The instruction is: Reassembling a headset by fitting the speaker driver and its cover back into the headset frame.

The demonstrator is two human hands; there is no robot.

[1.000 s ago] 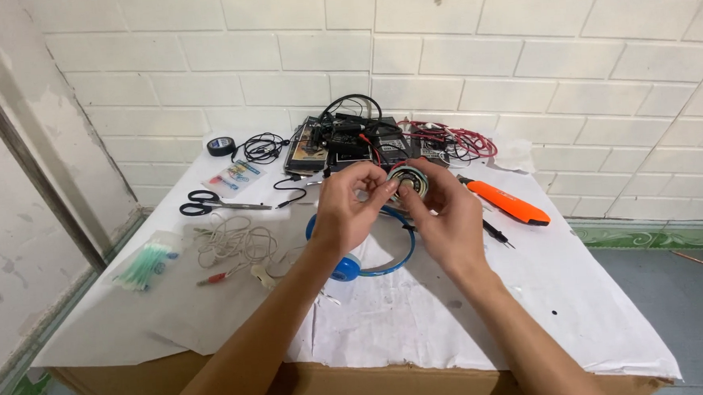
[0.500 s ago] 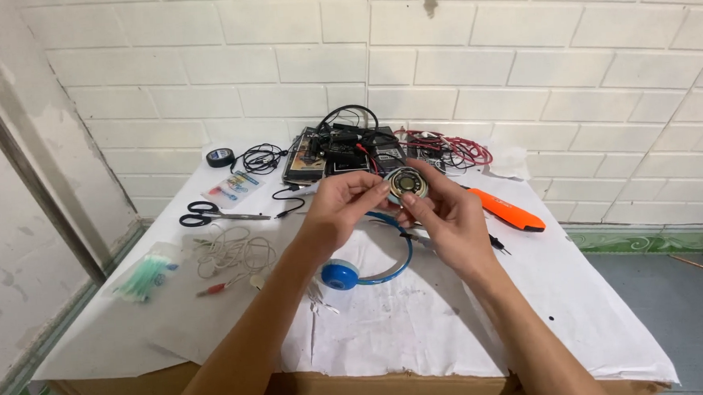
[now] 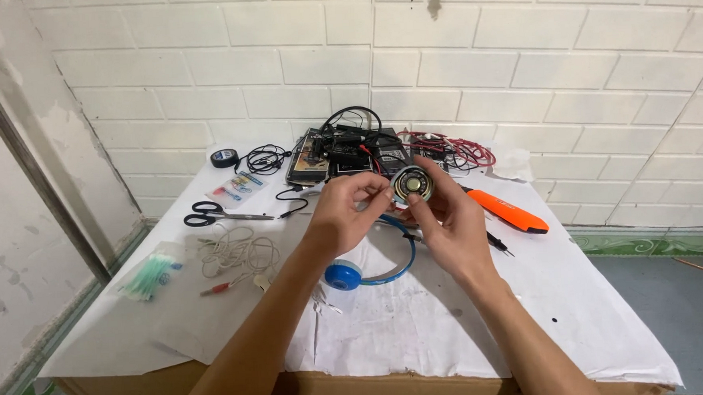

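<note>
Left hand: your left hand point(image 3: 350, 209) is raised above the middle of the table, fingers curled in, pinching the left rim of the small round speaker point(image 3: 409, 186).
Right hand: your right hand point(image 3: 449, 216) closes on the same speaker from the right and below, thumb on its lower edge.
Speaker: held in the air between both hands, its face turned toward you, over the blue headphones point(image 3: 359, 269) and clear of the table.
Headphones: lying on the white paper sheet point(image 3: 422, 322) just beneath your wrists, one blue ear cup nearest you.
Back edge: a black circuit box point(image 3: 345, 154) with red wires point(image 3: 453, 148) crowds the strip along the brick wall.
Right side: an orange tool point(image 3: 506, 211) lies at a slant just beside your right hand; past it the paper runs bare to the table's right edge.
Left side: scissors point(image 3: 216, 216), a coil of white cord point(image 3: 238, 251) and a bag of green swabs point(image 3: 151, 274) sit well apart from your left arm.
Front edge: bare crumpled paper hangs over the cardboard-brown table front point(image 3: 329, 387), between your forearms.
</note>
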